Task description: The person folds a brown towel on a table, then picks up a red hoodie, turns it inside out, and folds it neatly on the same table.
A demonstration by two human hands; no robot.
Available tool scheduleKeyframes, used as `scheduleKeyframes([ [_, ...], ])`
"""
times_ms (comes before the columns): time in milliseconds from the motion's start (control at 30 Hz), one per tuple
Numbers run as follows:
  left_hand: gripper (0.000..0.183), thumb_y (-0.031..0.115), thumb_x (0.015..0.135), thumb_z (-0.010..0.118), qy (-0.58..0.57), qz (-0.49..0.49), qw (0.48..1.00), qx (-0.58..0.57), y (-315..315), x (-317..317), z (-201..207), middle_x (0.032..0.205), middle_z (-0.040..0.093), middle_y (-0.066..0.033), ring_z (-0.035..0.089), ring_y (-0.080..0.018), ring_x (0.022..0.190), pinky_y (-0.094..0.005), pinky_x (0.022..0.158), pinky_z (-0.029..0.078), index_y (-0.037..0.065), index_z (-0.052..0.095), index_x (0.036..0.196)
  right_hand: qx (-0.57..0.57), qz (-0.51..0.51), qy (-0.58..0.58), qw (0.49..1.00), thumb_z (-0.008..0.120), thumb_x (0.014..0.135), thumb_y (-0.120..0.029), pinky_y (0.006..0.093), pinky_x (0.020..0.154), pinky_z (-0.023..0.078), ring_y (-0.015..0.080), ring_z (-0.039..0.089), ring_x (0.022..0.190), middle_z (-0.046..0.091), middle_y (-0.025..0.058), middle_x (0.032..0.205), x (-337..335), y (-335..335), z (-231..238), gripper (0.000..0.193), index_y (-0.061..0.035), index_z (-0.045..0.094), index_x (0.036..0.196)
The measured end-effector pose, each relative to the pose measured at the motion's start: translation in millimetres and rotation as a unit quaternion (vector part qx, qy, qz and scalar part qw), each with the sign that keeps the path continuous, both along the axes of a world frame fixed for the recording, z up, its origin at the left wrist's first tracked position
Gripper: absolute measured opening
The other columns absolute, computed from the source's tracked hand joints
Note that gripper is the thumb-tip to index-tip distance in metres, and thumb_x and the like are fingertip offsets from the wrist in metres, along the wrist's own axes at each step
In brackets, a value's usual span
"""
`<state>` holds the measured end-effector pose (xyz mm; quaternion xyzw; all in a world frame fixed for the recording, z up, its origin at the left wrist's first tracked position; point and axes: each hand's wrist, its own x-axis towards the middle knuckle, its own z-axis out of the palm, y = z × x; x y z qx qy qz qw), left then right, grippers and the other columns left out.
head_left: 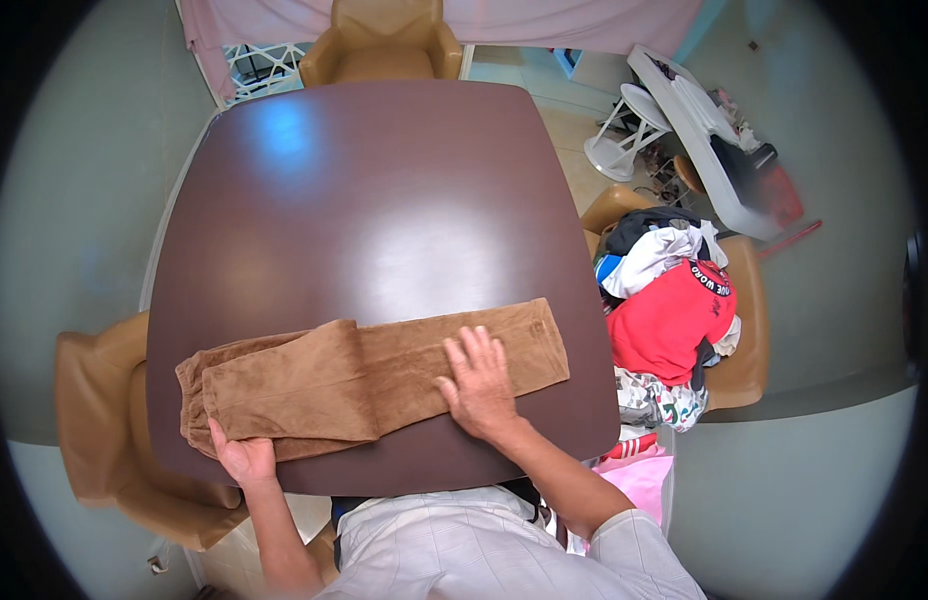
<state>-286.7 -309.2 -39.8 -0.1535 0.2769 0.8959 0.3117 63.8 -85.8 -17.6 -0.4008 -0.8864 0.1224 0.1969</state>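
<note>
A pair of brown corduroy trousers lies stretched across the near part of a dark brown table, with the leg ends folded back on the left. My left hand pinches the near left edge of the folded legs. My right hand lies flat with fingers spread on the trousers toward their right end, pressing the cloth to the tabletop.
A tan chair on the right holds a heap of clothes, with a red garment on top. More tan chairs stand at the left and at the far side. A white folding rack stands at the back right.
</note>
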Motion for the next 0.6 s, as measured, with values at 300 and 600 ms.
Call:
scheduleKeyframes([
  [300,0.053,0.038,0.113,0.056,0.007,0.006,1.0,-0.003,-2,3,4,0.157,0.06,-0.0088,0.056,-0.0296,0.143,-0.0497,0.123,0.042,0.006,0.053,0.156,0.035,-0.111,-0.051,0.992,0.077,0.095,-0.026,0.0586,0.129,0.025,0.0462,0.034,0.157,0.044,0.0239,0.163,78,47,-4,0.072,0.0018,0.048,0.156],
  [600,0.054,0.037,0.113,0.056,0.011,-0.01,1.0,0.026,-2,3,5,0.158,0.058,-0.0092,0.054,-0.0306,0.144,-0.0503,0.125,0.04,0.006,0.051,0.157,0.034,-0.024,-0.003,0.999,0.075,0.094,-0.019,0.064,0.128,0.025,0.0468,0.034,0.157,0.043,0.0276,0.163,-8,8,22,0.07,0.0034,0.049,0.155],
])
